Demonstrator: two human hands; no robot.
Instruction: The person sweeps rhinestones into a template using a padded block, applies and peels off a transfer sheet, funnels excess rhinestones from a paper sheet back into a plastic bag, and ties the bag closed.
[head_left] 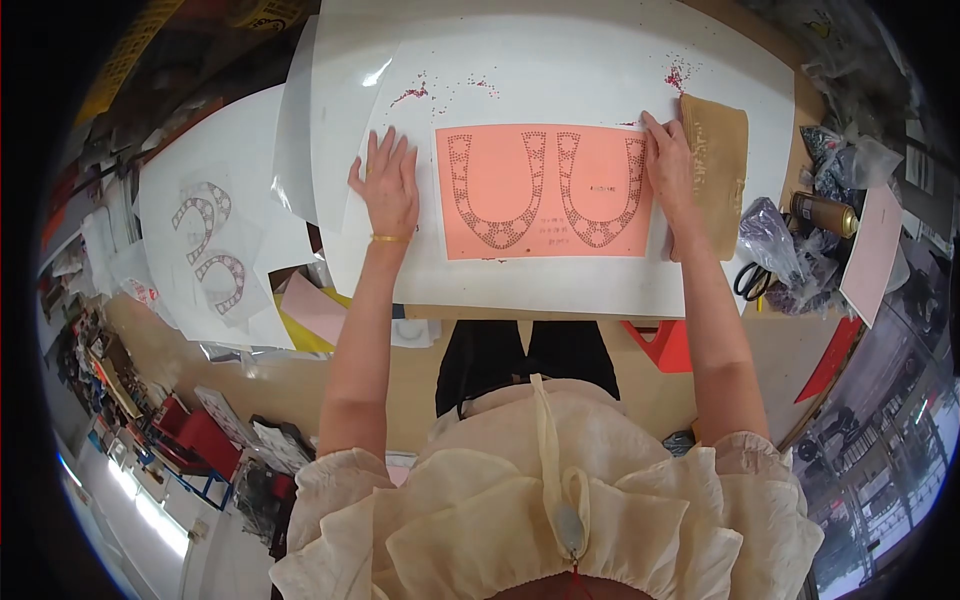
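Left hand [389, 188] wide; right hand [671, 172] at pink sheet [545, 235], grip unclear; plastic bag [769, 236] nearby.

The tan table [803, 112] has a big white sheet [560, 285] on top. A pink sheet [500, 185] w/ 2 dotted U shapes lies near the front edge, approx. in the mid. Tiny red bits [677, 76] are in loose bunches past it, on the L & R. A brown paper pack [724, 165] is just beside the pink sheet, on the R. Black scissors [751, 282], clear plastic bags [772, 238] & a gold can [825, 214], tipped on its side, sit farther R.
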